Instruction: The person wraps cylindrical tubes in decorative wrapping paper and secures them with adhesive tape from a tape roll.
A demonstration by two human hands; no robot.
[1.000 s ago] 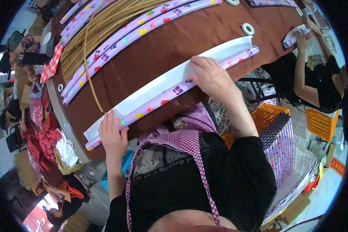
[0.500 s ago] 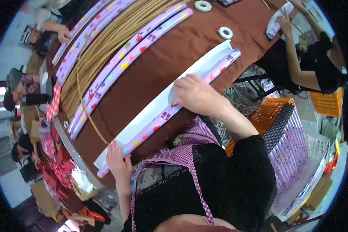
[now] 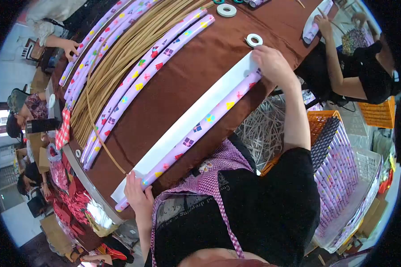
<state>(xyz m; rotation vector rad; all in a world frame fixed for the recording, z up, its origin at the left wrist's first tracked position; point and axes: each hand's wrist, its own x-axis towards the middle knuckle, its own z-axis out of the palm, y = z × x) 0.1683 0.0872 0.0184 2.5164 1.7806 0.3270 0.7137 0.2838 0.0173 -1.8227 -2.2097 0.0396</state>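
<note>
A lilac patterned wrapping paper roll (image 3: 209, 118) lies slantwise along the table's near edge, partly rolled, with a strip of its white underside (image 3: 182, 122) showing along the far side. My left hand (image 3: 138, 195) grips the lower left part, thumb and fingers on the roll. At the upper right end, my right hand (image 3: 275, 66) has its fingers curled over the paper's end and edge; its fingertips are partly hidden. Just beyond that hand sits a white tape roll (image 3: 259, 36). A thin brown stick (image 3: 107, 149) ends close to my left fingers.
Two lilac rolls (image 3: 158, 66) lie farther back beside a bundle of brown sticks (image 3: 120, 58), with more rolls behind. Another tape roll (image 3: 220, 13) is at the back. Co-workers sit on both sides. An orange basket (image 3: 318, 116) and a crate of lilac rolls (image 3: 336, 187) stand at my right.
My right hand has moved from the middle of the roll to its upper right end. The white strip now looks flatter. My left hand stays near the lower left end.
</note>
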